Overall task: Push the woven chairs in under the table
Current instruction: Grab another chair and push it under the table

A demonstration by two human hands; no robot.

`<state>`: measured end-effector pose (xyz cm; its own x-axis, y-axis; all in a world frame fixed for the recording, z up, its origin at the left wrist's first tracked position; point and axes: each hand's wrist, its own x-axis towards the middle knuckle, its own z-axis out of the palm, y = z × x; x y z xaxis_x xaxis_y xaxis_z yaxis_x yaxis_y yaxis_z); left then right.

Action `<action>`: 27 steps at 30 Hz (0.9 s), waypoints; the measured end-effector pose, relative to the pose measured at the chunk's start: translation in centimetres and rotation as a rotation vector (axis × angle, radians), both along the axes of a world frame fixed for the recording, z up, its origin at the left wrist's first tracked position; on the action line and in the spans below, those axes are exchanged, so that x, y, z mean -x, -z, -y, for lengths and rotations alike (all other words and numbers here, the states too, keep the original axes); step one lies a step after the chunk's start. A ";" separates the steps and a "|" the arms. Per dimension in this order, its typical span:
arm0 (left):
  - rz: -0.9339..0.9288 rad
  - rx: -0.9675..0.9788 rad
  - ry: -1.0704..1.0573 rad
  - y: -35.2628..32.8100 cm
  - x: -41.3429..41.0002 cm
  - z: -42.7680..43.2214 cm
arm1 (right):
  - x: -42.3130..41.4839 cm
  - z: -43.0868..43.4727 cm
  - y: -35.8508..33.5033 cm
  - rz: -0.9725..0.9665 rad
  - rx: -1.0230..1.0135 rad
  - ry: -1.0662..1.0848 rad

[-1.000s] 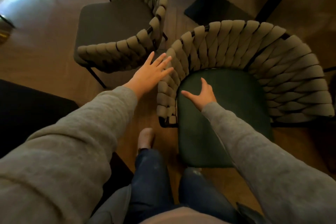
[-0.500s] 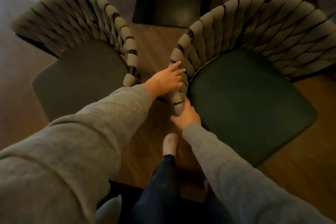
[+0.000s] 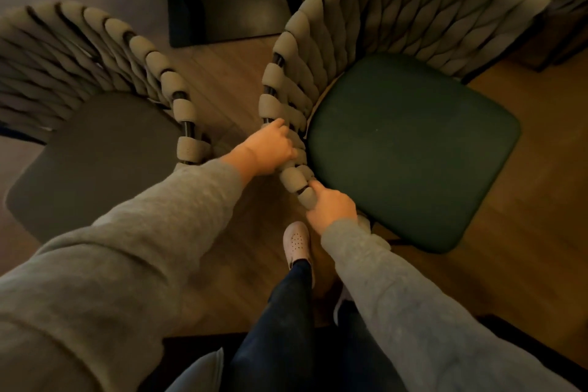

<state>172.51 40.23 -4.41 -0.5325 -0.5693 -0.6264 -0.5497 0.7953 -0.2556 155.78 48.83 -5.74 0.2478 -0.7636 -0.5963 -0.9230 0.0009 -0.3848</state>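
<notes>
The woven arm of the green chair point(image 3: 407, 149), stood short of the base plate point(image 3: 241, 0), is gripped by the left hand point(image 3: 270, 149) and right hand point(image 3: 331, 207). A turning push toward the base plate is judged due next.

Floor point(image 3: 222, 79): wood planks, warm brown, boards running diagonally.
Shoe point(image 3: 296, 240): pale, perforated toe cap, flat on the floor, toe pointing away from the wearer.
Trousers point(image 3: 286, 312): dark, close-fitting, two legs rising from the lower edge (the second foot mostly hidden).
Dark slab point(image 3: 191, 347): black, low beside the legs; nature unclear.
Grey fabric point(image 3: 203, 372): pale fold at the bottom edge.
</notes>
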 end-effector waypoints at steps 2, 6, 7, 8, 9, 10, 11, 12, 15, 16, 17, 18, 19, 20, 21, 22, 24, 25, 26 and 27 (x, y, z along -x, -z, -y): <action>-0.027 -0.006 -0.059 -0.3 1.6 -1.6 | 1.7 -0.8 -0.2 -0.054 -0.034 -0.034; -0.060 -0.038 -0.154 -1.0 5.2 -5.0 | 5.6 -2.5 -1.0 -0.103 -0.068 -0.103; -0.063 -0.052 -0.169 -1.3 6.2 -5.9 | 6.6 -3.0 -1.2 -0.114 -0.078 -0.118; -0.073 -0.069 -0.189 -1.5 7.1 -6.8 | 7.7 -3.6 -1.2 -0.126 -0.093 -0.138; -0.088 -0.085 -0.213 -1.7 8.0 -7.7 | 8.7 -4.1 -1.3 -0.138 -0.108 -0.161; -0.104 -0.101 -0.237 -1.8 9.0 -8.6 | 9.9 -4.7 -1.3 -0.148 -0.124 -0.180; -0.118 -0.119 -0.257 -1.8 9.9 -9.6 | 11.0 -5.2 -1.4 -0.157 -0.146 -0.194; -0.130 -0.137 -0.268 -1.9 10.9 -10.5 | 12.1 -5.7 -1.5 -0.168 -0.173 -0.206; -0.123 -0.201 -0.188 -1.7 12.8 -12.2 | 14.7 -7.2 -2.1 -0.220 -0.254 -0.246; -0.124 -0.234 -0.131 -1.6 12.8 -12.2 | 15.0 -7.6 -2.4 -0.230 -0.284 -0.243; -0.123 -0.271 -0.072 -1.7 12.5 -11.7 | 15.0 -7.9 -2.6 -0.230 -0.300 -0.222; -0.102 -0.301 -0.010 -1.8 11.8 -10.7 | 14.7 -8.1 -2.7 -0.222 -0.301 -0.191; -0.061 -0.307 0.048 -1.9 10.8 -9.1 | 13.8 -8.1 -2.8 -0.203 -0.282 -0.154; -0.011 -0.281 0.090 -1.9 9.6 -7.2 | 12.6 -8.0 -2.7 -0.180 -0.253 -0.123; 0.042 -0.242 0.113 -2.0 8.4 -5.1 | 11.2 -7.9 -2.5 -0.156 -0.226 -0.097; 0.098 -0.210 0.133 -2.2 7.5 -3.1 | 9.8 -7.8 -2.2 -0.130 -0.216 -0.064; 0.202 -0.178 0.165 -2.0 6.7 0.1 | 7.6 -7.5 -1.4 -0.099 -0.245 0.019; 0.242 -0.172 0.177 -1.9 6.7 0.9 | 7.0 -7.3 -1.0 -0.107 -0.257 0.042; 0.267 -0.165 0.195 -1.7 6.7 1.3 | 6.7 -7.3 -0.8 -0.120 -0.260 0.046; 0.271 -0.157 0.223 -1.6 6.7 1.5 | 6.7 -7.2 -0.6 -0.127 -0.251 0.036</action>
